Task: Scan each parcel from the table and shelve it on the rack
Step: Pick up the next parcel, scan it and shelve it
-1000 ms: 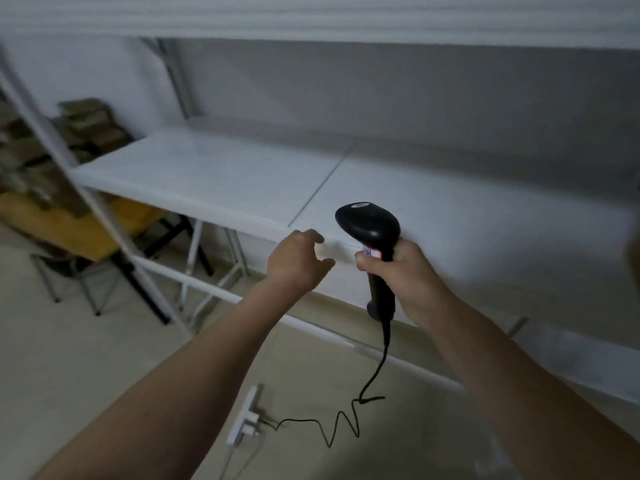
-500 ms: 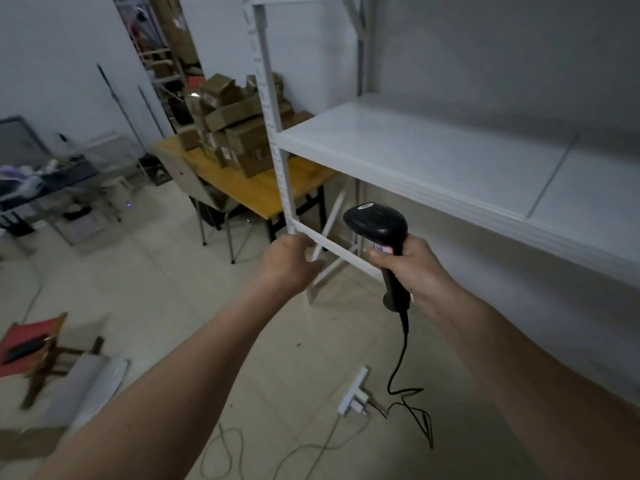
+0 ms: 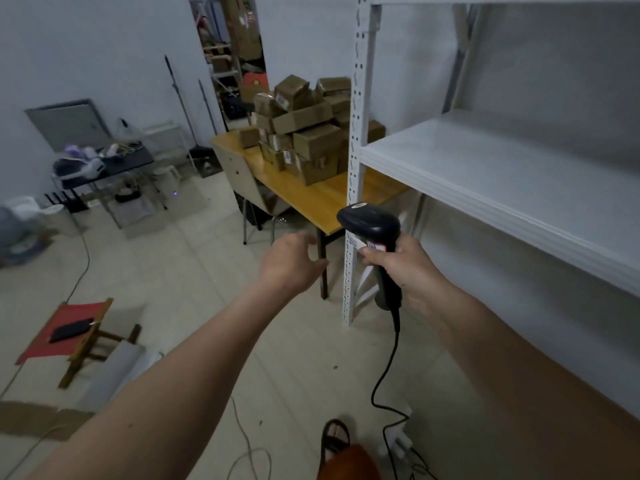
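Pale plastered walls (image 3: 104, 46) and a beige tiled floor (image 3: 194, 278); a red folding stool (image 3: 65, 332) stands left.

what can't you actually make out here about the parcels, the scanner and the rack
Head view only:
- Parcels: labels too small to read; the rack upright hides the pile's right side.
- Scanner: right hand covers the handle and most of its sticker.
- Rack: upper and lower shelves cut off by the frame edges.
- Left hand: blurred; holds nothing.
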A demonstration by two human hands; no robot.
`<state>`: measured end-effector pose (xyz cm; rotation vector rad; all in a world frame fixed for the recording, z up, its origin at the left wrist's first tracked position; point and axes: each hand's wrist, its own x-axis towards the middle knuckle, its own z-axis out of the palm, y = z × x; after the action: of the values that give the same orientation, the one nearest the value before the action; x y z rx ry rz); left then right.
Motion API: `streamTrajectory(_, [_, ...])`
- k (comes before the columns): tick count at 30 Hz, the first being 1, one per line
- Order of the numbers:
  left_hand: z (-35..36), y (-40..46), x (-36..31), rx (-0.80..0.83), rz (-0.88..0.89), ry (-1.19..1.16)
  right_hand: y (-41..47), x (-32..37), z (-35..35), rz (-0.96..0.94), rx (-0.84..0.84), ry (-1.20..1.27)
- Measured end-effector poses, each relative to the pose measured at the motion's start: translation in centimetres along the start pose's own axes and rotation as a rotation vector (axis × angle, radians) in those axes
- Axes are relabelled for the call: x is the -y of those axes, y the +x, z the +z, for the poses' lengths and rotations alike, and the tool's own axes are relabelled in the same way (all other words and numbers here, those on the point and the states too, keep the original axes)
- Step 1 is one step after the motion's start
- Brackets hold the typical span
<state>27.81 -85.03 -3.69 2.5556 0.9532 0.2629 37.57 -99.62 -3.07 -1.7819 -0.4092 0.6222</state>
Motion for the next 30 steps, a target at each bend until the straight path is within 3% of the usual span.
streamTrajectory(11, [-4.0, 18.4, 6.9, -0.075, -0.064, 0.014, 18.4, 7.4, 9.6, -0.046, 0.145, 0.032])
streamTrajectory(17, [-6.2, 29.1, 8.6, -0.100, -0.069, -0.020, 28.9, 12.2, 12.0, -0.024, 0.154, 0.034])
streamTrajectory(25, [-6.8, 38.2, 10.3, -0.066, -0.136, -0.073, 36.6, 15.6, 13.3, -0.011, 0.131, 0.037])
streamTrajectory(30, [-6.7, 45.5, 9.1, -0.070, -0.065, -0.094, 41.1, 17.1, 13.5, -0.024, 0.081, 0.088])
